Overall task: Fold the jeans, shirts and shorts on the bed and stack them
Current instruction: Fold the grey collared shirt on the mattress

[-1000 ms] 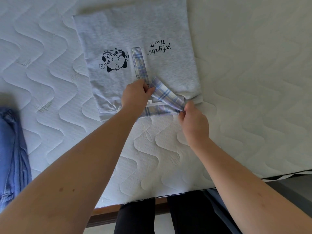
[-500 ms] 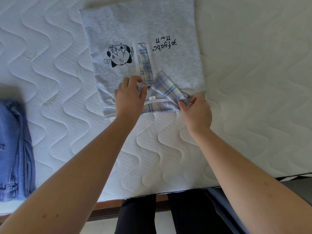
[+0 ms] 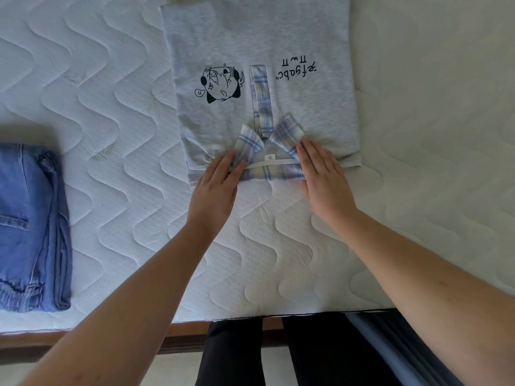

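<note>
Hands [image 3: 214, 190] now flattened on collar [image 3: 250, 146], jeans [image 3: 30, 227] left

One head-worn, wide-angle view looks steeply down from above the near edge of the bed [image 3: 111, 168] — close enough that both forearms fill the lower frame — facing forward across the quilted mattress, with the person's legs visible below.

grey shirt [image 3: 292, 37], plaid collar [image 3: 285, 129], blue jeans [image 3: 30, 227]

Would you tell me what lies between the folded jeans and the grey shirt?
Only bare quilted mattress separates the jeans from the grey shirt in the head view.
</note>
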### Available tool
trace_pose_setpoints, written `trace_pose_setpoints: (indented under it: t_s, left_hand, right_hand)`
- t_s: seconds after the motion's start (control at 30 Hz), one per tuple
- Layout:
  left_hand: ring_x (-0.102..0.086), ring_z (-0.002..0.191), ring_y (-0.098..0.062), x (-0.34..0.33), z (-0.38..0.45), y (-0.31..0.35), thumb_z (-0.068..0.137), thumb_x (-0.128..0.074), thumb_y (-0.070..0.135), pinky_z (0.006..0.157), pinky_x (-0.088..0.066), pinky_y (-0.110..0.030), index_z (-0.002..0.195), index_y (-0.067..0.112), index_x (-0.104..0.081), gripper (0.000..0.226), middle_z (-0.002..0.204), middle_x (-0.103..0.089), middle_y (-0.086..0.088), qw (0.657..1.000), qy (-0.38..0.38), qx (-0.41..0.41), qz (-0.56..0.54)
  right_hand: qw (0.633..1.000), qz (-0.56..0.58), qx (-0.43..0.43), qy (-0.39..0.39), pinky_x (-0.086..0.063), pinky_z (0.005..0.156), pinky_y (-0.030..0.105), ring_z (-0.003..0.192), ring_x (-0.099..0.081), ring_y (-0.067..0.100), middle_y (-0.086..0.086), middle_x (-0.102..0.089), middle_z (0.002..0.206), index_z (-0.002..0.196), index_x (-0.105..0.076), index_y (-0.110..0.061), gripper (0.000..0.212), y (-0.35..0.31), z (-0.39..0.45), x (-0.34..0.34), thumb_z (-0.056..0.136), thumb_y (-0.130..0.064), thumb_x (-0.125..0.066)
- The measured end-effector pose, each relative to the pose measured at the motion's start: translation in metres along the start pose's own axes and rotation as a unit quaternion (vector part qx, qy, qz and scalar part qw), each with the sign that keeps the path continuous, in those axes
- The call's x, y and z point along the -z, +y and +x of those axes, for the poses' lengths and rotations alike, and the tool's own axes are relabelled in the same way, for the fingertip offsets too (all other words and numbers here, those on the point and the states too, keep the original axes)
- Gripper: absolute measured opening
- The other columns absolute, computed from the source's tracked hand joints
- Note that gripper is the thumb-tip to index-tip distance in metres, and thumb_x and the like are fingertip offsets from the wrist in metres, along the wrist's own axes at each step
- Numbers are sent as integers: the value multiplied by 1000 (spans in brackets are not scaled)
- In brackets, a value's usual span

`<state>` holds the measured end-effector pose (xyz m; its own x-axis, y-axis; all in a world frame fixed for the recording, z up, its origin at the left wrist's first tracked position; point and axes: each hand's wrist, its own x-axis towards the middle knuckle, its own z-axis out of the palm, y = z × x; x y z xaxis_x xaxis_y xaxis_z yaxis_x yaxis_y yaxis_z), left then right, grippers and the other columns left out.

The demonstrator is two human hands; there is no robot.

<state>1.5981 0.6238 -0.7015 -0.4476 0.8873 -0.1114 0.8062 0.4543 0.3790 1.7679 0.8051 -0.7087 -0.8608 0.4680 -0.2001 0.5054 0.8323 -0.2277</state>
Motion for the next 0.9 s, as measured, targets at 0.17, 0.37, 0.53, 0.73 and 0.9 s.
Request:
trace_pose_setpoints:
  t_s: [0.17,0.37,0.53,0.73,0.9]
  left_hand:
    - [-53,129,-35,16,9,-17,85,-60,-11,97,-50,-47,136,7,-58,54,139,-57,-13,994,37,-93,53]
    - [-51,133,-27,17,6,-22,98,-26,1,99,-44,-42,138,8,-56,50,146,-52,-8,968,49,-173,173]
    - [-33,145,-26,-4,-11,-10,102,-33,25,119,-27,-43,148,3,-40,51,153,-40,-12,979,-52,-123,156]
    - [-62,110,-30,-1,22,5,98,-55,26,101,-44,-46,118,6,-67,31,117,-68,-9,996,73,-48,28]
    - [-59,97,-31,0,62,29,92,-61,33,82,-47,-44,114,9,-63,33,108,-62,-11,997,0,55,52]
  right_hand:
    - [999,-18,41,-9,-19,121,38,146,-28,26,14,-29,158,150,-31,-2,58,8,-5,9,94,-3,-44]
    - [997,-43,59,-31,-23,120,42,145,-31,28,14,-34,155,148,-36,-2,55,15,-10,16,95,-9,-23]
    - [995,-45,50,-70,-18,122,43,148,-23,27,15,-27,159,150,-34,-3,61,11,-9,16,91,-19,-34]
    - [997,-9,22,70,-40,100,42,116,-55,31,12,-60,123,126,-56,-5,42,-2,22,21,90,-28,-52]
    - [999,-5,-15,36,-44,90,42,106,-56,32,14,-58,119,132,-52,-7,45,-28,58,17,91,-26,-60]
